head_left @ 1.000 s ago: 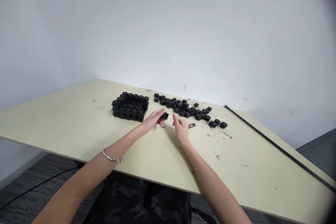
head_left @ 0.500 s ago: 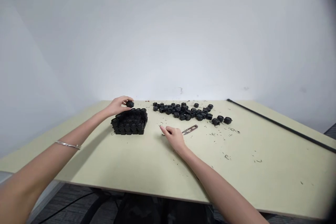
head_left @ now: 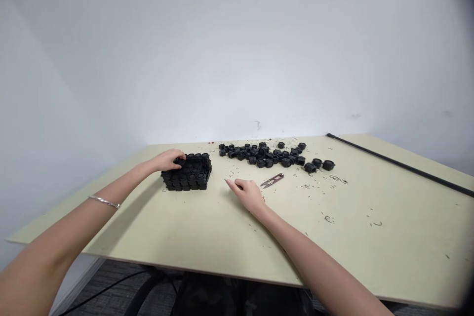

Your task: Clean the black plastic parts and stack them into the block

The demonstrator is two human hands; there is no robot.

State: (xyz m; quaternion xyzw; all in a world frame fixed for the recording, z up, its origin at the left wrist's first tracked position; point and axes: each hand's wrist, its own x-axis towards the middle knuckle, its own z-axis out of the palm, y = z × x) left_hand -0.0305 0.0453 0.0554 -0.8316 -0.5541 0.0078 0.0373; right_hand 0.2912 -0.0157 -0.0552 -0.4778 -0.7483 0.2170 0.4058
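My left hand (head_left: 168, 160) reaches over the back left of a block of stacked black parts (head_left: 187, 180). Its fingers are closed on one small round black part (head_left: 179, 162), mostly covered by the fingers. The block is made of rows of short black pieces with ring-shaped tops, and its middle is lower than its back row. My right hand (head_left: 247, 194) rests on the table right of the block, fingers curled and index finger pointing left. What it holds, if anything, is hidden. Thread snips (head_left: 273, 180) lie just beyond it.
Many loose black parts (head_left: 262, 156) lie in a pile along the back of the pale table (head_left: 177, 237). Small black scraps (head_left: 329, 219) are scattered on the right side. A long black rod (head_left: 400, 164) lies slantwise at the right, and a white wall (head_left: 237, 59) stands behind.
My left hand has lowered the round black part from above the block down onto its back left. My right hand stays curled on the table. The view has shifted slightly.
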